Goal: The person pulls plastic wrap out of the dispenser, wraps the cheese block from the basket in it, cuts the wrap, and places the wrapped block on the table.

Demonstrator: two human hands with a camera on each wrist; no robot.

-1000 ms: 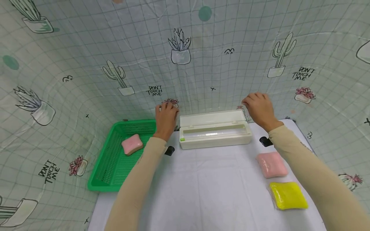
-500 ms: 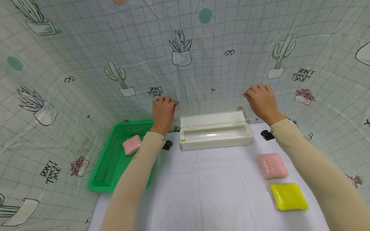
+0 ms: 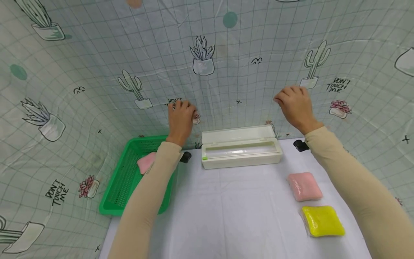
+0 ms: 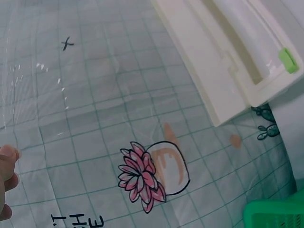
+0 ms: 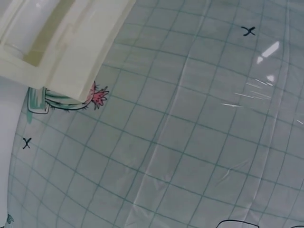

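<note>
Clear plastic wrap (image 4: 19, 80) stretches between my raised hands, showing mostly as glints and fine creases. My left hand (image 3: 182, 120) pinches one side of it, above the back of the green basket. On the other side my right hand (image 3: 294, 108) pinches it with bent fingers, up and to the right of the dispenser. In the right wrist view the plastic wrap (image 5: 259, 92) catches the light, while the hand itself is out of that view. Between and below both hands stands the white wrap dispenser (image 3: 242, 160), its lid tipped back and a roll inside.
A green basket (image 3: 105, 208) on the left holds a pink packet (image 3: 145, 162), partly covered by my left sleeve. At the right lie another pink packet (image 3: 304, 186) and a yellow packet (image 3: 323, 221) on the white table (image 3: 239, 216). A patterned curtain (image 3: 233, 82) hangs behind.
Both hands have risen away from the dispenser, the left drifting slightly left and the right slightly right. My left sleeve now covers more of the pink packet in the basket.
</note>
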